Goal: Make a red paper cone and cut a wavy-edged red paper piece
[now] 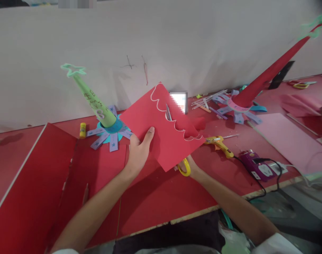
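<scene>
A sheet of red paper (161,130) is held up in the middle of the view, tilted, with a white scalloped line along its upper right side. My left hand (141,150) grips its lower left edge, thumb on top. Behind the lower right corner, my right hand (191,166) is closed on scissors (186,167) with yellow handles; most of its fingers are hidden. The scissor blade pokes up through the paper at the scalloped line. Part of that edge is cut, and a red strip curls away to the right.
Two decorated paper cones, one green (93,100) and one red (274,72), stand behind. A yellow glue gun (220,144), a purple power adapter (258,165) with cords and pink paper (293,141) lie right. A glue stick (83,130) and red board (31,183) are left.
</scene>
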Demonstrator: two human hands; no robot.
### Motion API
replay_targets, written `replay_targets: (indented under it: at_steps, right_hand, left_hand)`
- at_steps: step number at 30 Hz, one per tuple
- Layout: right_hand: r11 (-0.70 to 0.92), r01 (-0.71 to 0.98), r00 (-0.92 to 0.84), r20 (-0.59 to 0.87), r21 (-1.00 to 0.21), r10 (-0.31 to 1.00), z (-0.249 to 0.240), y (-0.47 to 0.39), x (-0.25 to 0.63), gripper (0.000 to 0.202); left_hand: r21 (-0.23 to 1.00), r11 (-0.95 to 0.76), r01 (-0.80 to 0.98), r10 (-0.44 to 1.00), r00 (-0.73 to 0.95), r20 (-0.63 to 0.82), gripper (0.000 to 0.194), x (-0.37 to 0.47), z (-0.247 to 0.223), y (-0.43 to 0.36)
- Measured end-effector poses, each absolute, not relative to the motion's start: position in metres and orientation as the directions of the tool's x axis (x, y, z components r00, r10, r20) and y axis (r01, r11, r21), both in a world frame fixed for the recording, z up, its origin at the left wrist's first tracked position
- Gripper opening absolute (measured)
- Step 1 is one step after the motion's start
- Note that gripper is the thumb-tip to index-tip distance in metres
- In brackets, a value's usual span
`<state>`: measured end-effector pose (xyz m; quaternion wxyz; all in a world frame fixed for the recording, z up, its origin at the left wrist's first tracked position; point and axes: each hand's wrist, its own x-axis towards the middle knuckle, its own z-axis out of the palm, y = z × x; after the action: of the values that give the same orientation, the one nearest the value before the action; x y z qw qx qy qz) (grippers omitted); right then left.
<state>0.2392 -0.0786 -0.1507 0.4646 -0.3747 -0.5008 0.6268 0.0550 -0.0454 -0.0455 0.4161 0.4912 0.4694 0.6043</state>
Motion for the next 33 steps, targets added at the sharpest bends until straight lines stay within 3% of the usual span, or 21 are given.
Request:
replay_targets:
  at_steps: [7,11,14,19,25,33]
  right_hand:
    - [-0.038,-0.234,-0.230,0.017,-0.971,0.973,-0.131,-0.076,0.229,0.054]
    - [-0.049,-0.152,-0.250,-0.009,-0.987,0.968,-0.133,-0.077,0.234,0.047]
    - [-0.030,-0.110,-0.246,-0.002,-0.994,0.969,-0.134,-0.077,0.234,0.057]
    - [-0.012,-0.157,-0.315,0.038,-0.988,0.948,-0.131,-0.079,0.232,0.070]
    - [-0.048,-0.150,-0.369,0.011,-0.988,0.929,-0.133,-0.080,0.232,0.074]
    - [0.020,-0.124,-0.465,0.076,-0.992,0.882,-0.142,-0.083,0.234,0.070]
  left_hand:
    - [0.940,-0.322,0.109,0.933,-0.130,0.335,0.034,0.041,-0.026,-0.034]
    - [0.889,-0.316,0.331,0.913,-0.151,0.380,0.038,0.021,-0.008,-0.025]
    - [0.825,-0.295,0.482,0.911,-0.118,0.395,0.038,0.005,0.007,-0.019]
    - [0.742,-0.340,0.578,0.896,-0.040,0.442,0.032,-0.014,0.026,-0.017]
    - [0.701,-0.294,0.649,0.927,0.014,0.376,0.038,-0.029,0.035,-0.016]
    - [0.729,-0.209,0.652,0.965,0.017,0.262,0.040,-0.038,0.044,-0.019]
